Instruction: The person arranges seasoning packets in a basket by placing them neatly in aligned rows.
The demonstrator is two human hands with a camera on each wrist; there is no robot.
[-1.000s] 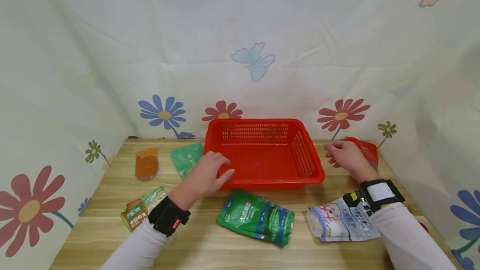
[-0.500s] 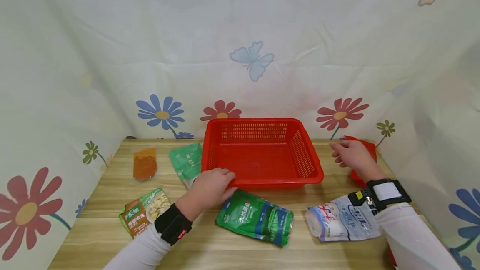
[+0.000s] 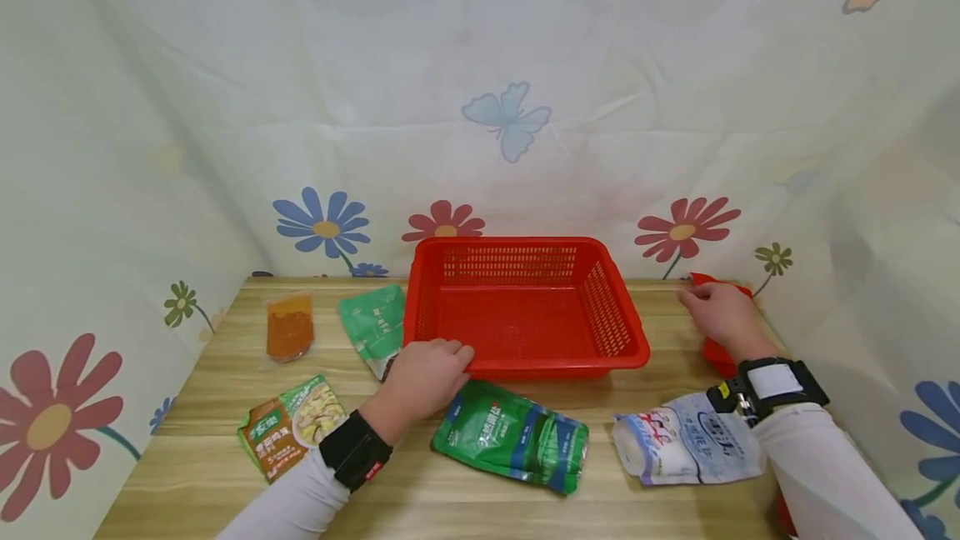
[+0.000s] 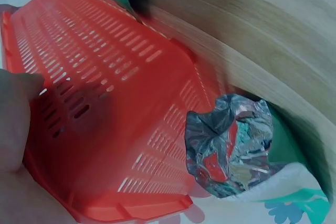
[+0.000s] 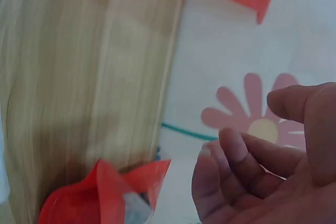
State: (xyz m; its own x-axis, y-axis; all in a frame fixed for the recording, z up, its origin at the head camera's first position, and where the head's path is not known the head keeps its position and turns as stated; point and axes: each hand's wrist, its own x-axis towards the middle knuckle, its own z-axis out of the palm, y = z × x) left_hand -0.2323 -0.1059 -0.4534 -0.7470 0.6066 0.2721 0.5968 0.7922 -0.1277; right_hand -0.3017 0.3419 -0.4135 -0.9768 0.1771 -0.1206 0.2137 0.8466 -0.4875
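The red plastic pouch was overhung by the empty, half-curled right grip; red slotted basket was held by left grip.

Head view: from above, facing forward and down toward the far edge of the counter. Wrist views: close at left hand and right hand; both include the red basket.
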